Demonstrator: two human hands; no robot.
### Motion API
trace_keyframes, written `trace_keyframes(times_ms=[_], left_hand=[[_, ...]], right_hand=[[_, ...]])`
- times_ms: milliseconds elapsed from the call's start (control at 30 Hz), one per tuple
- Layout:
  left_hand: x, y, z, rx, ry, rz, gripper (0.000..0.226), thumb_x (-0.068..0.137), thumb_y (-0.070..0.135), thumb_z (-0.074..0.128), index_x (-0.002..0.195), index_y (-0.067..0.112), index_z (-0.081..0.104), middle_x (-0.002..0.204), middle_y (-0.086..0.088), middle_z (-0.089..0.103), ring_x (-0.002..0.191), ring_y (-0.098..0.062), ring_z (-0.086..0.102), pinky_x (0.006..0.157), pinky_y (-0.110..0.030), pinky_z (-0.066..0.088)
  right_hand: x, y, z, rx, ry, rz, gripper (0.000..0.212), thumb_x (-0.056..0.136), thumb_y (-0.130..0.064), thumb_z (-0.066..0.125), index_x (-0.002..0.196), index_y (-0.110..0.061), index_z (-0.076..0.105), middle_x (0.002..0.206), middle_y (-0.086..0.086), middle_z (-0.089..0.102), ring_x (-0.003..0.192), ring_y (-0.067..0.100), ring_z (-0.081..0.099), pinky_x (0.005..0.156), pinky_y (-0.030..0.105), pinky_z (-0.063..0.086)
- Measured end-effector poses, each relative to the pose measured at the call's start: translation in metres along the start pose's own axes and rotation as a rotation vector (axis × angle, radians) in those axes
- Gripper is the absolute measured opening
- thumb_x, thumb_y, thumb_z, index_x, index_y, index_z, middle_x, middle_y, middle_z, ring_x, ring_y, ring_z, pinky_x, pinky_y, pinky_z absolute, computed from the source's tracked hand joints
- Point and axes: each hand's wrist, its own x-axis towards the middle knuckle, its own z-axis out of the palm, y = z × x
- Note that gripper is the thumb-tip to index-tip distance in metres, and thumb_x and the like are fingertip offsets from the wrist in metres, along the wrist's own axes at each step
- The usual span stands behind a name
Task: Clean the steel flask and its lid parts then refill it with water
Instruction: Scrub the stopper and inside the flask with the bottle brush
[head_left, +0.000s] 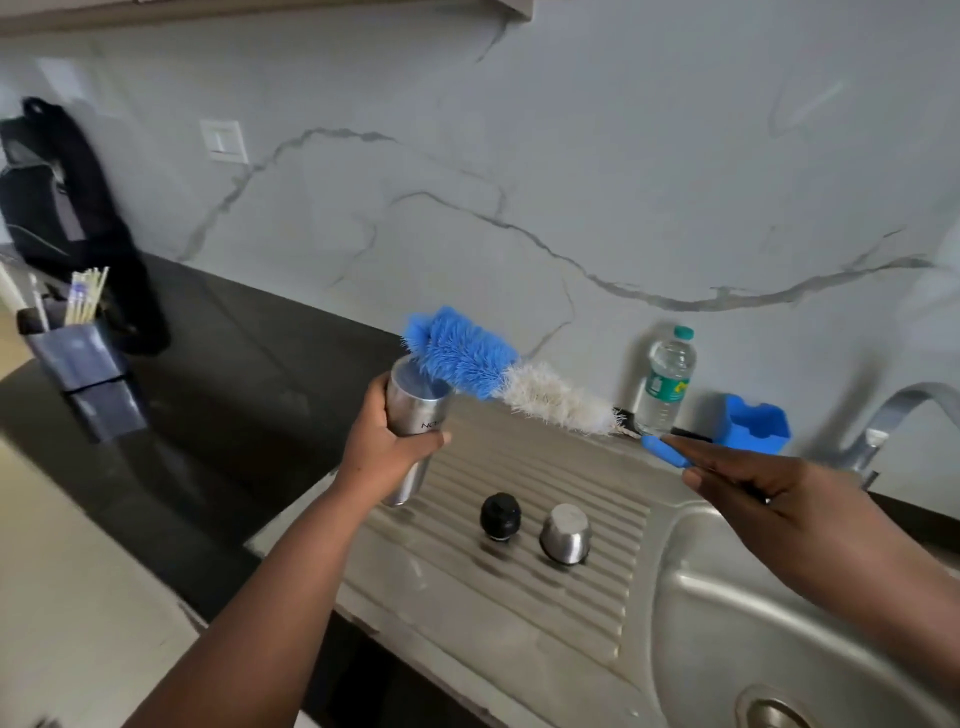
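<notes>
Single view only — a wide-angle head camera is looking forward and down from above the counter (218, 364), tilting so the wall edge is running diagonally. It is sitting close — both forearms are entering from the bottom, with the sink (779, 597) drainboard filling the lower centre.

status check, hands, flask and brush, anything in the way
Left hand grips steel flask, mouth open. Right hand holds bottle brush by its handle, tip at flask mouth. Black stopper and steel cap on drainboard, clear of both.
</notes>
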Motion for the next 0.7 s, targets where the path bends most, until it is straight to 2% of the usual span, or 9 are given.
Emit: trace_keyframes(times_ms=[33,100,200,300,433,600,700], left_hand=[[0.002,-0.003,-0.001,0.001,-0.012,-0.005,0.080,0.065,0.015,0.090,0.122,0.045,0.043,0.114,0.014,0.064,0.101,-0.006,0.064,0.087,-0.034,0.053],[0.006,-0.008,-0.001,-0.005,-0.030,-0.012,0.081,0.065,0.014,0.091,0.123,0.042,0.043,0.114,0.014,0.064,0.101,-0.004,0.064,0.086,-0.032,0.053],[0.009,-0.015,-0.001,-0.015,-0.044,-0.028,0.080,0.065,0.014,0.091,0.123,0.040,0.043,0.112,0.015,0.063,0.097,0.000,0.064,0.082,-0.027,0.052],[0.011,-0.019,0.001,-0.019,-0.053,-0.035,0.078,0.065,0.015,0.091,0.120,0.042,0.042,0.110,0.016,0.063,0.092,0.006,0.064,0.080,-0.023,0.050],[0.018,-0.023,0.001,-0.023,-0.057,-0.046,0.077,0.064,0.017,0.091,0.121,0.041,0.044,0.108,0.017,0.064,0.091,0.006,0.064,0.082,-0.026,0.052],[0.027,-0.026,-0.001,-0.020,-0.067,-0.059,0.081,0.065,0.020,0.091,0.129,0.034,0.043,0.112,0.013,0.063,0.100,-0.005,0.064,0.087,-0.032,0.054],[0.030,-0.028,-0.002,-0.011,-0.068,-0.067,0.082,0.065,0.021,0.091,0.130,0.032,0.041,0.113,0.012,0.062,0.102,-0.007,0.064,0.090,-0.035,0.054]], right_hand=[[0.003,-0.003,0.003,-0.001,0.007,0.015,0.029,0.091,-0.050,0.048,0.101,-0.077,0.042,0.059,-0.005,0.060,0.056,0.001,0.055,0.055,0.011,0.040],[0.008,-0.008,0.010,-0.004,0.015,0.040,0.031,0.091,-0.051,0.047,0.097,-0.080,0.038,0.066,0.003,0.062,0.053,0.006,0.055,0.058,0.016,0.044],[0.015,-0.010,0.019,-0.008,0.012,0.066,0.030,0.091,-0.053,0.047,0.096,-0.080,0.038,0.071,0.001,0.068,0.065,0.012,0.064,0.066,0.024,0.050],[0.020,-0.013,0.024,0.004,0.011,0.066,0.031,0.091,-0.051,0.048,0.093,-0.081,0.037,0.050,-0.006,0.051,0.046,0.006,0.049,0.057,0.021,0.045],[0.027,-0.017,0.027,0.032,-0.019,0.060,0.030,0.093,-0.048,0.047,0.099,-0.076,0.040,0.044,-0.006,0.043,0.042,0.007,0.041,0.052,0.020,0.039],[0.039,-0.021,0.031,0.038,-0.048,0.049,0.028,0.093,-0.045,0.049,0.102,-0.071,0.043,0.045,-0.015,0.046,0.042,0.001,0.045,0.049,0.010,0.038],[0.044,-0.021,0.033,0.042,-0.039,0.053,0.027,0.092,-0.049,0.048,0.102,-0.074,0.043,0.052,-0.012,0.055,0.046,0.004,0.050,0.052,0.011,0.040]])
